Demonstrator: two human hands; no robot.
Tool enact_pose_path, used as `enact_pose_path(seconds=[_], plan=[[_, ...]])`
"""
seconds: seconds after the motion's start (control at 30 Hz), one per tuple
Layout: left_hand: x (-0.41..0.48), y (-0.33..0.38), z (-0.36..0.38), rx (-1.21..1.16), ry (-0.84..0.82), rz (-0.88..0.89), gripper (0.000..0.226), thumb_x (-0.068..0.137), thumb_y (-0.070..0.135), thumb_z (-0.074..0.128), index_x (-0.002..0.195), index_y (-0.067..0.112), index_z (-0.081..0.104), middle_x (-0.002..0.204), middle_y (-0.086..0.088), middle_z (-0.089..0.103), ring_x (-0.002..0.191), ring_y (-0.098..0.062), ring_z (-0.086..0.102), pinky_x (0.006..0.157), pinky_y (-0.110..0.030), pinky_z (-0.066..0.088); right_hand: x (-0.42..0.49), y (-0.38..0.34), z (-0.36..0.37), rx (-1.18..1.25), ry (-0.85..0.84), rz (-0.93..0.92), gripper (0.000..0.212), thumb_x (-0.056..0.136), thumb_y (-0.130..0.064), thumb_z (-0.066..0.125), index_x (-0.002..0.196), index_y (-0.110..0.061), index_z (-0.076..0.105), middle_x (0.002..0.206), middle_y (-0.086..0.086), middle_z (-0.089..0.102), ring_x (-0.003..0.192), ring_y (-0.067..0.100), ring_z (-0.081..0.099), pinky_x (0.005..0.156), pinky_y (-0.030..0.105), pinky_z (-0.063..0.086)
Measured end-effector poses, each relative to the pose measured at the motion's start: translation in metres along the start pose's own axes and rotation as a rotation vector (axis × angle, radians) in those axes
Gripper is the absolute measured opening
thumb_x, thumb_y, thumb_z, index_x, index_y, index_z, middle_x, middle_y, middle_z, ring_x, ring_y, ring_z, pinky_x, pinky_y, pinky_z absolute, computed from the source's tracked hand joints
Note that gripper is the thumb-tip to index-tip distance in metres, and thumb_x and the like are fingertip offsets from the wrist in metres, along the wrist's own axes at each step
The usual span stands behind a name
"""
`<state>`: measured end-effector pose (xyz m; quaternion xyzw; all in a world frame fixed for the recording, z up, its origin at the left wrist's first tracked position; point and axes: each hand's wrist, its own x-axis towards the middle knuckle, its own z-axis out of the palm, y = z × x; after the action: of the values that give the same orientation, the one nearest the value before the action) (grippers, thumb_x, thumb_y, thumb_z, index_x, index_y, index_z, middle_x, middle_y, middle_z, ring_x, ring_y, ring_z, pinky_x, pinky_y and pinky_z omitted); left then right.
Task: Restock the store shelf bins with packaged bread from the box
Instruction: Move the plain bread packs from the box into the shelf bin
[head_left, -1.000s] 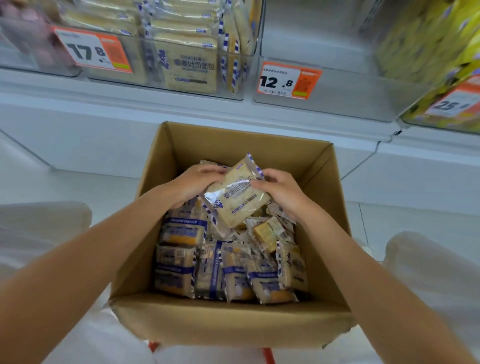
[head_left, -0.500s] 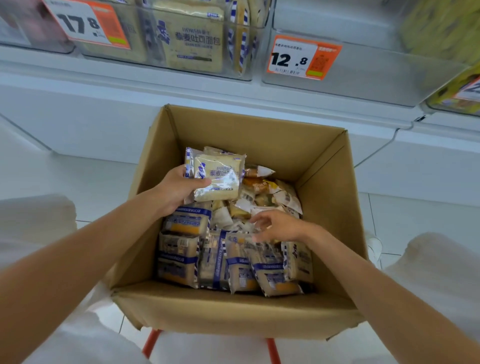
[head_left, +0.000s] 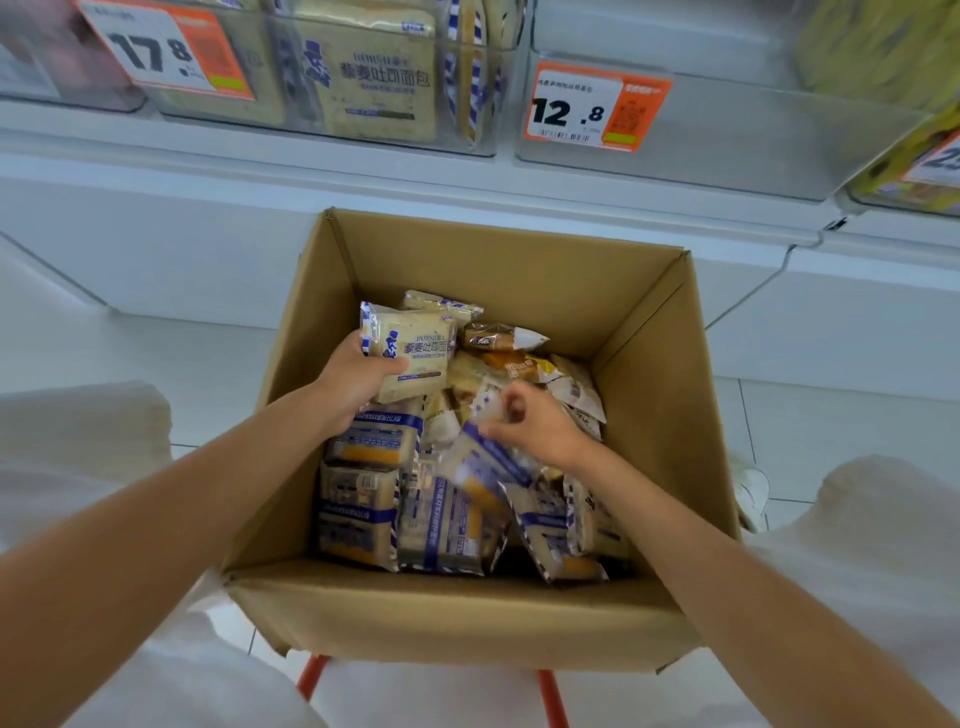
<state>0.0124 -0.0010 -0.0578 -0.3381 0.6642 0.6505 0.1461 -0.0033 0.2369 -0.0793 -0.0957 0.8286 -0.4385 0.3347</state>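
An open cardboard box (head_left: 519, 270) stands in front of me, filled with several bread packs in blue-and-white wrappers. My left hand (head_left: 353, 379) holds one pale toast pack (head_left: 415, 353) upright over the box's left side. My right hand (head_left: 535, 423) pinches the top corner of a second blue-striped pack (head_left: 485, 462), which is blurred and tilted above the pile. Above the box, a clear shelf bin (head_left: 467, 93) holds the same toast packs behind a 17.8 price tag (head_left: 166, 49).
An empty-looking clear bin (head_left: 753, 150) with a 12.8 tag (head_left: 597, 106) sits to the right of the stocked one. A bin with yellow packs (head_left: 914, 171) is at far right. Orange-red legs (head_left: 311, 680) show under the box. White floor tiles surround it.
My right hand let go of the toast pack, dropped into the pile and took hold of a second pack, now lifting it. The left hand keeps the first pack.
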Motion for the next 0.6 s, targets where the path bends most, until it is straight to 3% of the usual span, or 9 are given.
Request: enact_pose_path(seconds=[0.1,0.17,0.23,0.27,0.33,0.4,0.43,0.5,0.6], plan=[[-0.002,0.007,0.0,0.013,0.094,0.062,0.037,0.092,0.01,0.066,0.127,0.019,0.054,0.114,-0.005,0.069,0.098,-0.023,0.069,0.081,-0.044,0.058,0.007,-0.028,-0.025,0.023,0.353,-0.08,0.029,0.083,-0.021,0.075,0.071,-0.017,0.05,0.067,-0.005,0.052,0.062,0.01,0.047,0.061,0.028,0.037],[-0.006,0.013,0.0,-0.032,0.097,0.057,0.033,0.095,0.014,0.064,0.126,0.02,0.056,0.113,-0.006,0.071,0.097,-0.024,0.07,0.085,-0.047,0.058,0.007,-0.046,-0.036,0.111,0.603,-0.156,0.03,0.085,-0.021,0.073,0.066,-0.013,0.052,0.062,-0.004,0.051,0.056,0.007,0.044,0.058,0.027,0.036],[-0.011,0.02,0.004,-0.167,-0.032,-0.006,0.029,0.099,0.026,0.058,0.127,0.022,0.057,0.114,-0.008,0.072,0.098,-0.027,0.072,0.089,-0.051,0.056,0.001,-0.064,-0.035,0.138,0.702,-0.228,0.015,0.088,-0.026,0.07,0.091,-0.011,0.067,0.086,-0.005,0.065,0.075,0.005,0.059,0.07,0.024,0.048],[-0.016,0.025,0.007,-0.22,-0.137,-0.039,0.031,0.1,0.037,0.052,0.127,0.023,0.058,0.115,-0.009,0.072,0.1,-0.028,0.072,0.09,-0.051,0.056,-0.002,-0.072,-0.031,0.08,0.65,-0.269,0.02,0.089,-0.027,0.07,0.104,-0.015,0.068,0.1,-0.008,0.067,0.089,0.004,0.061,0.079,0.024,0.05],[-0.022,0.031,0.014,-0.253,-0.287,-0.068,0.047,0.095,0.056,0.047,0.123,0.023,0.063,0.114,-0.011,0.073,0.104,-0.028,0.071,0.091,-0.049,0.055,-0.006,-0.081,-0.016,-0.042,0.344,-0.339,0.032,0.087,-0.03,0.071,0.118,-0.021,0.066,0.121,-0.013,0.063,0.11,0.0,0.057,0.097,0.022,0.046],[-0.023,0.03,0.019,-0.248,-0.308,-0.072,0.046,0.091,0.051,0.058,0.121,0.017,0.067,0.118,-0.015,0.071,0.105,-0.028,0.069,0.094,-0.048,0.054,-0.007,-0.084,-0.003,-0.061,0.065,-0.32,0.037,0.085,-0.035,0.074,0.12,-0.025,0.067,0.138,-0.012,0.056,0.126,-0.002,0.048,0.108,0.024,0.038],[-0.022,0.029,0.018,-0.247,-0.296,-0.074,0.041,0.091,0.04,0.064,0.121,0.013,0.067,0.121,-0.017,0.068,0.105,-0.029,0.068,0.095,-0.049,0.053,-0.006,-0.082,-0.002,-0.016,0.027,-0.3,0.035,0.085,-0.034,0.073,0.119,-0.026,0.068,0.138,-0.012,0.056,0.128,-0.003,0.047,0.111,0.027,0.037],[-0.019,0.026,0.013,-0.255,-0.266,-0.083,0.034,0.093,0.022,0.065,0.124,0.01,0.064,0.123,-0.018,0.067,0.108,-0.032,0.067,0.094,-0.052,0.053,-0.003,-0.081,-0.006,0.073,0.118,-0.295,0.035,0.088,-0.029,0.071,0.122,-0.025,0.066,0.132,-0.015,0.058,0.122,-0.007,0.049,0.112,0.032,0.038],[-0.019,0.028,0.005,-0.293,-0.341,-0.101,0.035,0.093,0.01,0.061,0.128,0.011,0.059,0.121,-0.016,0.069,0.106,-0.032,0.068,0.09,-0.051,0.055,0.006,-0.077,-0.02,0.108,0.347,-0.095,0.06,0.09,-0.038,0.068,0.142,-0.019,0.046,0.143,-0.007,0.047,0.13,0.006,0.043,0.111,0.033,0.037]])
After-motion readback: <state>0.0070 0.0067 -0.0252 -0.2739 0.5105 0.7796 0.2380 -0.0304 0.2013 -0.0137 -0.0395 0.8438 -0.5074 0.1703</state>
